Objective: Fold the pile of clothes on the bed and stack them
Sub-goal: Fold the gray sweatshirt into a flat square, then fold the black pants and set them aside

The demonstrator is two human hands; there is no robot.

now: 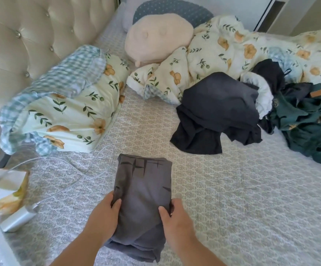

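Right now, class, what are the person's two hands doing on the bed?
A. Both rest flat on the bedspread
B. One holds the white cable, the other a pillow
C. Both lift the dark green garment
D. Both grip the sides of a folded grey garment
D: the left hand and the right hand each grip a side of the folded grey garment, thumbs on top.

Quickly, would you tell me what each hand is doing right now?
Left hand: grips the left edge of the folded grey garment.
Right hand: grips its right edge.
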